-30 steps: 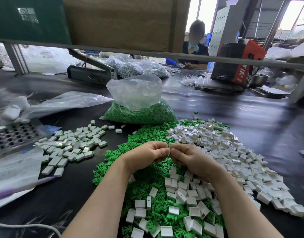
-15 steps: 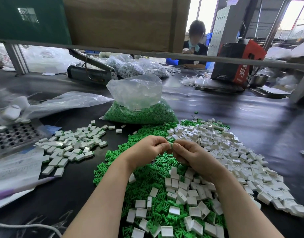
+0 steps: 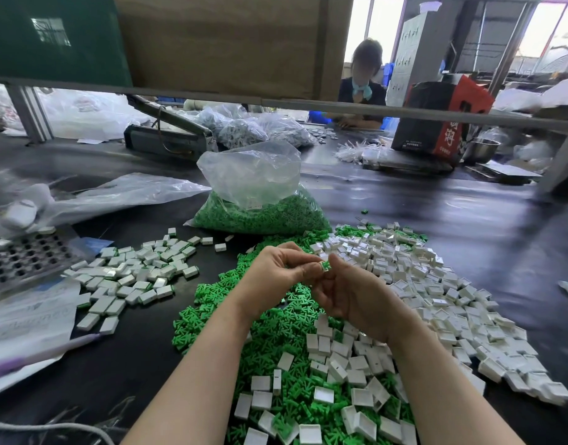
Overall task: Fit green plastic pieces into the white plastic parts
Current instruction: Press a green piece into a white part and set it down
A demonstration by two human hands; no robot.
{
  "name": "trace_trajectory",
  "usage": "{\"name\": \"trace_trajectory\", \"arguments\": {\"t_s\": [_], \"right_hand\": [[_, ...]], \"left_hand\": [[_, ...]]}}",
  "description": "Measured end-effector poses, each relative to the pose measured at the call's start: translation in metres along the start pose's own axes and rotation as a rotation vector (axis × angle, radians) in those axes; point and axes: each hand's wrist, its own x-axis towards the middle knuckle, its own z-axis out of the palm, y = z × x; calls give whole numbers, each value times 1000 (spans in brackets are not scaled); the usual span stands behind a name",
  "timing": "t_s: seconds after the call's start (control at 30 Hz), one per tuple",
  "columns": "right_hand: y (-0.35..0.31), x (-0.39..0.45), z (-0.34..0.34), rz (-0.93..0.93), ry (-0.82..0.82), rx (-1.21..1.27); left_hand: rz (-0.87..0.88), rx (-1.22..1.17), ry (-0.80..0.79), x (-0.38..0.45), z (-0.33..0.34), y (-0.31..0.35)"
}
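Black bench [image 3: 469,239] runs wide; bare dark surface lies open toward its far right side and along the near left edge. Loose heap of green pieces [image 3: 231,303] spreads mid-bench, with a heap of white parts [image 3: 436,284] overlapping it to the right and reaching the near edge. Smaller pile of white blocks [image 3: 138,268], some showing green at an edge, sits left of centre, well apart from the hands. Clear bag [image 3: 257,200] half full of green pieces stands behind the heaps.

Left hand [image 3: 276,271] and right hand [image 3: 353,297] meet above the green heap, fingertips pinching between them one small white part with green piece [image 3: 325,265]; how far it is seated is too small to tell.

Red-and-black carton [image 3: 443,120] at the far right carries white characters, not readable. Small label on the bag, illegible. Perforated metal tray [image 3: 22,255] cut off at the left edge. Another person [image 3: 363,85] sits beyond the bench, half hidden by a grey rail [image 3: 404,110].
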Motion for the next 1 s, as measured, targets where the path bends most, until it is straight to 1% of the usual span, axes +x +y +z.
{"name": "trace_trajectory", "arguments": {"t_s": [0.23, 0.43, 0.6, 0.8, 1.0], "right_hand": [[2, 1, 3, -17, 42, 153], [4, 0, -1, -43, 12, 212], [6, 2, -3, -50, 12, 181], [6, 0, -2, -71, 14, 86], [5, -1, -1, -61, 21, 69]], "left_hand": [[47, 48, 36, 2, 2, 0], [69, 79, 38, 1, 3, 2], [70, 106, 35, 0, 2, 3], [80, 99, 5, 0, 2, 1], [73, 99, -1, -1, 3, 2]]}}
